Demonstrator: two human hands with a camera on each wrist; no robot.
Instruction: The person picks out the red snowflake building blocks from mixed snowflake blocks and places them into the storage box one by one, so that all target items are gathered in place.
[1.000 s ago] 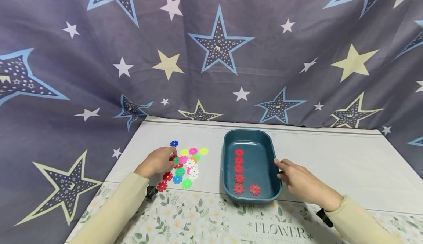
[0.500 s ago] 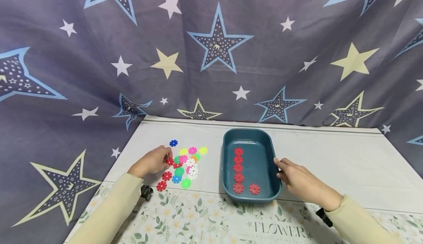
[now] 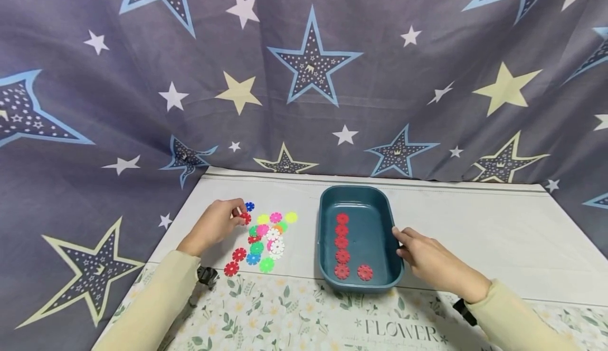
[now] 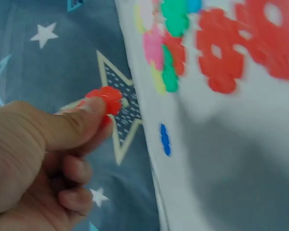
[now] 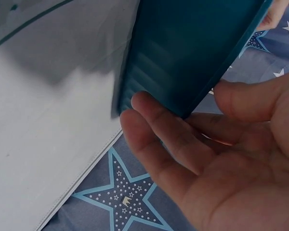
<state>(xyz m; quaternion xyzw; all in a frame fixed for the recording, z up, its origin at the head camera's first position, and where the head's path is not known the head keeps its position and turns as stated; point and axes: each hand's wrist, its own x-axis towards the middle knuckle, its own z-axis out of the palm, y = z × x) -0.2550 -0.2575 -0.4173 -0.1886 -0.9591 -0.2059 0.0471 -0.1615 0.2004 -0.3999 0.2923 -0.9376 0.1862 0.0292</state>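
Note:
In the head view my left hand (image 3: 212,225) is at the left, above the table beside a pile of flower-shaped plastic discs. Thumb and forefinger pinch a red disc (image 3: 246,218); the left wrist view shows this red disc (image 4: 111,99) sticking out past the thumb tip. At the middle stands a blue-green tray (image 3: 375,237) with several red discs (image 3: 341,242) lined up inside and a single red disc (image 3: 364,272) to their right. My right hand (image 3: 439,262) holds the tray's right side at the rim, fingers against its outer wall (image 5: 183,57) in the right wrist view.
The pile includes a white disc (image 3: 277,247), a green disc (image 3: 256,248), a yellow disc (image 3: 291,217) and more red discs (image 3: 231,268). A dark blue disc (image 3: 249,206) lies behind them. A star-printed curtain (image 3: 332,129) hangs along the table's back edge.
My left hand has picked a red disc out of the pile and moved it up and away, towards the dark blue disc. The right hand and the tray have stayed put.

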